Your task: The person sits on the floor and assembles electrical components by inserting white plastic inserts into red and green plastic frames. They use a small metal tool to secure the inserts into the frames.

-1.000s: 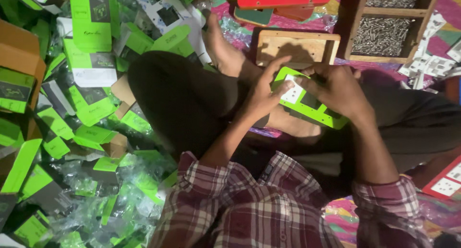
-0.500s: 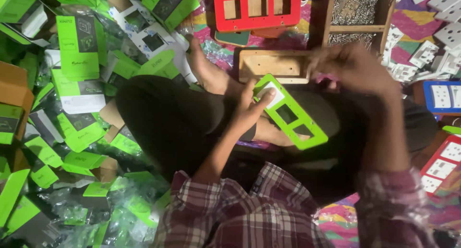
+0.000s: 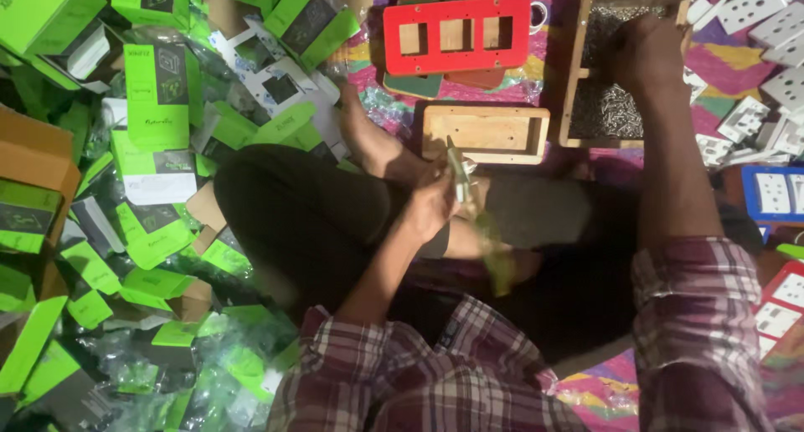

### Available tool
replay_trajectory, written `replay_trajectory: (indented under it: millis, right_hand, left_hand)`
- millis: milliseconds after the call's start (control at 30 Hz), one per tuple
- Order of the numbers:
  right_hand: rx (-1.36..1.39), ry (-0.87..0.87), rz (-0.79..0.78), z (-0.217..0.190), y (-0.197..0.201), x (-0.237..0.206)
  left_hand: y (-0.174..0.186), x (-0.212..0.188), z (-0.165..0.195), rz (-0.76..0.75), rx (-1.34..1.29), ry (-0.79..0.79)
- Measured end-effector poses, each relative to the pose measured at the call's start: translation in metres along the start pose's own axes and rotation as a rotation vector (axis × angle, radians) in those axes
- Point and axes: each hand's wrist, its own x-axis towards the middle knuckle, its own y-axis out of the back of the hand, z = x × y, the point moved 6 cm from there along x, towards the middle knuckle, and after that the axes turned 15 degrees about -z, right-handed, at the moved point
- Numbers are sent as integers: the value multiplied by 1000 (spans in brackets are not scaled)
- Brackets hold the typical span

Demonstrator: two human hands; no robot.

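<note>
The left hand gripped a green plate edge-on over the lap. The right hand reached into the wooden tray of screws; its fingers were hidden, so I cannot tell their state. It seemed the picking step, which needed a careful pinch.

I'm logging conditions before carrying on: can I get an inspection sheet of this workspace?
Surface: patterned pink floor cloth.
Job's things: green frame plate, seen edge-on, over the lap; wooden tray of screws.
Clutter: green cartons heaped left; red frame; wooden block; white switch plates right.
Grippers: left hand holds the green frame plate; right hand reaches into the screws.
Cables: nothing seen.
Surroundings: dim light; nobody else seen.
</note>
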Motion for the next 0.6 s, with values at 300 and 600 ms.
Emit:
replay_trajectory:
  millis: [300, 600]
  right_hand:
    - [522, 51, 130, -18, 36, -34]
    - [1030, 365, -98, -181, -2, -128]
  left_hand:
    - [-50, 3, 13, -285, -266, 39]
    - [-60, -2, 26, -268, -237, 14]
